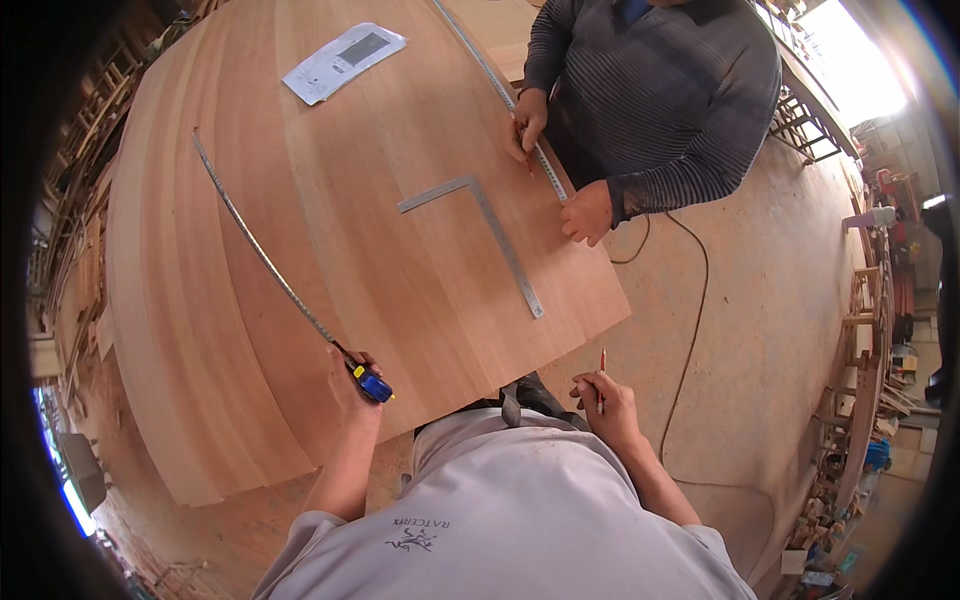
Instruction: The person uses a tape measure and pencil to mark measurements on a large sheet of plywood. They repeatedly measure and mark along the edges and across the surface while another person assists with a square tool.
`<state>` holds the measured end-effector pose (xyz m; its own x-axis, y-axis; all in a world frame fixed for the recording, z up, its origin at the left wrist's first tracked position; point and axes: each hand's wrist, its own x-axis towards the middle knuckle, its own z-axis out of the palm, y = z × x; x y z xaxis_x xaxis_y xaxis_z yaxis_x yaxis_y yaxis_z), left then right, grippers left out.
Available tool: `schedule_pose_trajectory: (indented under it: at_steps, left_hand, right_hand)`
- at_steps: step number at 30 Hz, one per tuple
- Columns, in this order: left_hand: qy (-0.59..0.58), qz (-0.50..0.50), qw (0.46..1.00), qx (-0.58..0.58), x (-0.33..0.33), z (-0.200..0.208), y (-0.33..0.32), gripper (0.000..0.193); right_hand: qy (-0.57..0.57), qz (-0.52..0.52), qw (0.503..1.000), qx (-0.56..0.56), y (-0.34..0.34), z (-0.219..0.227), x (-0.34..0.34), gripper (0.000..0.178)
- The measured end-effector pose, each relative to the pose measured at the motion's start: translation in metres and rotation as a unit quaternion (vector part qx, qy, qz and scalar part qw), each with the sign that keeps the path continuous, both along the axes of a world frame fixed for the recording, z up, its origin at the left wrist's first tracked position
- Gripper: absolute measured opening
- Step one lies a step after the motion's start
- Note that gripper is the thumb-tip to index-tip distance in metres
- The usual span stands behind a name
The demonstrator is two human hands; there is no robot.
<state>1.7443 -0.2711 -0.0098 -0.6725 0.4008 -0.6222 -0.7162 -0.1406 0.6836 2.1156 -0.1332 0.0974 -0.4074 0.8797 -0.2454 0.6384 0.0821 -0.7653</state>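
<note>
My left hand [350, 378] is closed around a blue and yellow tape measure [372, 384] at the near edge of a large wooden panel [350, 250]. Its metal blade [262, 246] runs out over the panel toward the far left. In my right hand [612, 408], off the panel's near right corner, a red pencil [601, 375] points upward between the fingers. A steel carpenter's square [500, 243] lies flat on the panel ahead of me. Across from it, a co-worker's hands [587, 212] hold another tape measure blade [548, 168] along the panel's edge, with a pencil in one of them.
A printed paper sheet [330, 72] lies on the far part of the panel. The co-worker [655, 100] stands at the panel's right side. A dark cable [700, 290] trails over the floor at right. Stacked wood and clutter [850, 480] line both sides of the workshop.
</note>
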Motion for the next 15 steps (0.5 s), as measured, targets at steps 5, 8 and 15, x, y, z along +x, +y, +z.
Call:
schedule_pose_trajectory:
  at_steps: [5,8,15]
  left_hand:
    - [0.003,-0.002,1.000,-0.013,-0.005,-0.008,-0.004,0.056]
    - [-0.004,0.006,0.999,-0.031,-0.007,-0.014,-0.005,0.055]
    - [-0.014,0.000,1.000,-0.026,-0.014,-0.013,-0.005,0.054]
  right_hand:
    - [-0.001,-0.012,1.000,-0.018,0.002,-0.003,0.004,0.012]
    - [-0.008,-0.007,1.000,-0.016,0.003,-0.003,0.002,0.011]
    - [-0.026,0.004,0.999,-0.020,0.008,0.003,-0.003,0.009]
